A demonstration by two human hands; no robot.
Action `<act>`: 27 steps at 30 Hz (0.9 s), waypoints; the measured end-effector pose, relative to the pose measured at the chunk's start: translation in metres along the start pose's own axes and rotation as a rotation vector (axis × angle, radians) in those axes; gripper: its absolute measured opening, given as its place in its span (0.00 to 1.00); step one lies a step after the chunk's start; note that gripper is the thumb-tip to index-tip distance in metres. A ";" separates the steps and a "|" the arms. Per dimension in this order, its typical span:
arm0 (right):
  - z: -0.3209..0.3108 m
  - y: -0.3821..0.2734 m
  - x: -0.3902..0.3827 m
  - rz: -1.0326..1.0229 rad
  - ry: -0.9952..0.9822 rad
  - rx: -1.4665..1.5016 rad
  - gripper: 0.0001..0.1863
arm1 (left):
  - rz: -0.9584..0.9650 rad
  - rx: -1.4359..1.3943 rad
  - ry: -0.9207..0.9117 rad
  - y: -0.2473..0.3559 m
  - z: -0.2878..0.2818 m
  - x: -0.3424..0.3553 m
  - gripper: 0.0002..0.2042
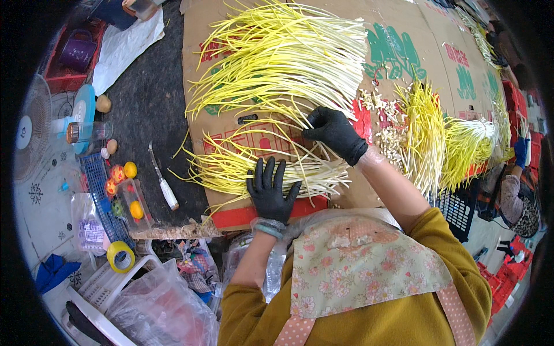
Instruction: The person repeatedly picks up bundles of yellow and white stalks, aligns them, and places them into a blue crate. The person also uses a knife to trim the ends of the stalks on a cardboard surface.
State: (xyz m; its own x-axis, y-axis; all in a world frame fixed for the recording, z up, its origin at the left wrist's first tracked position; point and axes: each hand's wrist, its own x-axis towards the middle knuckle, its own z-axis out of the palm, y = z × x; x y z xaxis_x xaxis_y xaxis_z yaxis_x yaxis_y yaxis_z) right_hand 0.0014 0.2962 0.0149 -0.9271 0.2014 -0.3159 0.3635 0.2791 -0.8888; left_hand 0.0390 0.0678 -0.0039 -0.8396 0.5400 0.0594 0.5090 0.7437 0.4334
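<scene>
Fingers [269, 173] spread, left hand [271, 196] lies on yellow stalks [314, 177]; right hand [336, 135] pinches some.

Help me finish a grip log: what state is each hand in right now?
Left hand: open, fingers spread over the lower bunch of yellow stalks.
Right hand: fingers curled by the upper bunch; whether gripping cannot be told.

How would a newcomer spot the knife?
Find the cardboard heaped with yellow stalks, then the dark surface on its left. The knife lies there, left of the left hand. Its slim blade and whitish handle set it apart from the round yellow items farther left.
</scene>
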 end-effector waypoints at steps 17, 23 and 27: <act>0.010 -0.025 -0.047 -0.072 -0.099 0.334 0.11 | -0.267 -0.707 0.369 0.028 -0.039 0.023 0.12; 0.020 -0.017 -0.060 -0.162 -0.061 0.234 0.11 | -0.356 -1.053 0.185 0.035 -0.029 0.043 0.08; 0.017 -0.011 -0.057 -0.085 0.107 0.181 0.08 | -0.556 -1.385 0.209 0.034 -0.022 0.041 0.11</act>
State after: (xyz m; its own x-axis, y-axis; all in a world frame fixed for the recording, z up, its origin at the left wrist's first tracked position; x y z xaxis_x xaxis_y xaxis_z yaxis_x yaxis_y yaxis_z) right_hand 0.0482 0.2659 0.0370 -0.9353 0.2857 -0.2086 0.2530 0.1282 -0.9589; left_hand 0.0180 0.1065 0.0327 -0.9315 0.1699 -0.3216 -0.3507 -0.1850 0.9180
